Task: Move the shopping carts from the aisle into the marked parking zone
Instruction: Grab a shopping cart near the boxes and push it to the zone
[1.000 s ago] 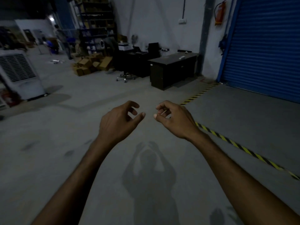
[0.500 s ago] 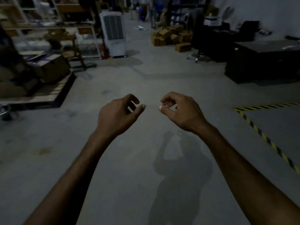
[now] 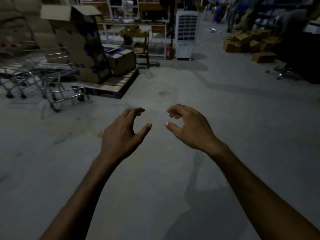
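Dim, bluish indoor light leaves the concrete floor (image 3: pixel 52 170) grey and murky. A soft shadow (image 3: pixel 195 201) of the person falls lower right. Motion blur smears the shopping carts (image 3: pixel 43 75) and cardboard boxes (image 3: pixel 83 40) at left; edges bow from the wide lens

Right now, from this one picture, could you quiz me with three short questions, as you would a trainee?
1. True or false: the left hand and the right hand are gripping a cart handle.
2. Where do the shopping carts stand? A) far left, beside the pallet of boxes; B) at the right edge, by a desk; C) directly under the hands.
3. Fill in: the tall air cooler is coloured ____.

Key: 1 false, both hands hold nothing; 2 A; 3 white.
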`<state>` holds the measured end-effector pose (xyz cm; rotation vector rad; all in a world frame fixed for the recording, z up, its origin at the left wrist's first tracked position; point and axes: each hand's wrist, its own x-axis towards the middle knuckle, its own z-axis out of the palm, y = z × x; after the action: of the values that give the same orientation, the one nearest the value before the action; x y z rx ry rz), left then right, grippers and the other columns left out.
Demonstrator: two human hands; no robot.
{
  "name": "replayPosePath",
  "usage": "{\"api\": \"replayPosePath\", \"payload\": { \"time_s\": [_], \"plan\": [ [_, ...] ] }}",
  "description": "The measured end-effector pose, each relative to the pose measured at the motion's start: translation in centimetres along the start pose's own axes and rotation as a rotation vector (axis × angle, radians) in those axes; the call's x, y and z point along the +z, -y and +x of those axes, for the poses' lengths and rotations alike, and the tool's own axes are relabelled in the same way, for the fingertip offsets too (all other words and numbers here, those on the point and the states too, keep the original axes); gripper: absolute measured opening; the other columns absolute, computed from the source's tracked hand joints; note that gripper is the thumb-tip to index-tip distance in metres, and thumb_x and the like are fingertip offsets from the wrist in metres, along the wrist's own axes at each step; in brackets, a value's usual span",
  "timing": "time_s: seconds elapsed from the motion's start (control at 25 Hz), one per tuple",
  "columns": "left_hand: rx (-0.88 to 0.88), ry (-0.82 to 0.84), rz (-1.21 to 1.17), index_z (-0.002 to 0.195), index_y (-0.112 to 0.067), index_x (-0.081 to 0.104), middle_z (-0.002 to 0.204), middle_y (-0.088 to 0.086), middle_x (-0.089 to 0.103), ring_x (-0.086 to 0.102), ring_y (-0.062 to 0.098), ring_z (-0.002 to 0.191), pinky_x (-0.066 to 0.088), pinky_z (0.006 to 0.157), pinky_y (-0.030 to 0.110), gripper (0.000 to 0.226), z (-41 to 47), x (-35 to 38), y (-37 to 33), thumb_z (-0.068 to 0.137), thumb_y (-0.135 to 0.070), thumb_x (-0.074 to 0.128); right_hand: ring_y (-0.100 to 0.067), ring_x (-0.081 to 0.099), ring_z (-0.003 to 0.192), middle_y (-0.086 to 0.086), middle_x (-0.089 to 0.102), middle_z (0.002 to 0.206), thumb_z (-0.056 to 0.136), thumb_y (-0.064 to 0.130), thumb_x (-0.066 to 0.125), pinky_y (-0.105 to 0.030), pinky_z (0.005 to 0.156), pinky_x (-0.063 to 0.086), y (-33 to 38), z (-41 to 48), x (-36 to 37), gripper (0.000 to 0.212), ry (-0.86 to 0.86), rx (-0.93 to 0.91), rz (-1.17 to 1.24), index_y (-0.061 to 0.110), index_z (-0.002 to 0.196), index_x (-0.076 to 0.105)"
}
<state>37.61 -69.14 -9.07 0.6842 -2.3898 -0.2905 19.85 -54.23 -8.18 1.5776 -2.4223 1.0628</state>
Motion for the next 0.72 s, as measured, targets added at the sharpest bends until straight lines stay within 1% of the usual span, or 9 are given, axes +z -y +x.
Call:
{"api": "replayPosePath", "payload": {
  "time_s": [0.12, 0.24, 0.48, 0.64, 0.72],
  "plan": [
    [-0.017, -0.015, 0.053, 0.137, -0.035, 0.051, 0.134, -0.013, 0.058, 0.058, 0.012, 0.115, 0.041, 0.074, 0.028, 0.051, 0.7, -2.2, 5.9, 0.093, -0.061, 0.059, -0.003, 0.056, 0.104, 0.018, 0.064, 0.112, 0.089, 0.049, 0.068, -0.033, 0.086, 0.053, 3.5, 3.7, 5.2, 0.040, 0.027, -0.052, 0.017, 0.037, 0.124, 0.056],
    [-0.039, -0.013, 0.095, 0.138, -0.034, 0.051, 0.137, -0.011, 0.055, 0.058, 0.014, 0.116, 0.041, 0.074, 0.028, 0.052, 2.0, -4.5, 12.2, 0.093, -0.061, 0.058, -0.005, 0.056, 0.106, 0.018, 0.063, 0.114, 0.089, 0.049, 0.068, -0.034, 0.087, 0.053, 7.0, 8.0, 10.0, 0.040, 0.051, -0.086, 0.041, 0.037, 0.126, 0.055],
    [-0.122, -0.027, 0.142, 0.138, -0.037, 0.048, 0.141, -0.015, 0.050, 0.056, 0.011, 0.118, 0.042, 0.070, 0.027, 0.052, 4.4, -8.0, 22.6, 0.093, -0.063, 0.057, -0.005, 0.055, 0.107, 0.017, 0.062, 0.116, 0.090, 0.049, 0.067, -0.032, 0.087, 0.052, 12.9, 15.3, 17.9, 0.042, 0.082, -0.136, 0.078, 0.037, 0.128, 0.054],
    [-0.184, -0.059, 0.150, 0.138, -0.039, 0.046, 0.140, -0.016, 0.048, 0.057, 0.011, 0.119, 0.048, 0.068, 0.029, 0.052, 6.4, -8.7, 29.1, 0.093, -0.061, 0.059, -0.005, 0.054, 0.107, 0.017, 0.060, 0.116, 0.090, 0.049, 0.067, -0.033, 0.087, 0.052, 15.3, 20.8, 23.4, 0.041, 0.133, -0.182, 0.092, 0.037, 0.127, 0.055],
    [-0.206, -0.067, 0.161, 0.138, -0.038, 0.046, 0.140, -0.016, 0.048, 0.057, 0.009, 0.118, 0.045, 0.066, 0.028, 0.051, 7.8, -8.5, 32.0, 0.093, -0.059, 0.060, -0.004, 0.053, 0.107, 0.018, 0.060, 0.116, 0.089, 0.049, 0.067, -0.033, 0.087, 0.052, 16.0, 23.8, 26.0, 0.042, 0.153, -0.206, 0.093, 0.038, 0.127, 0.054]
  ]
}}
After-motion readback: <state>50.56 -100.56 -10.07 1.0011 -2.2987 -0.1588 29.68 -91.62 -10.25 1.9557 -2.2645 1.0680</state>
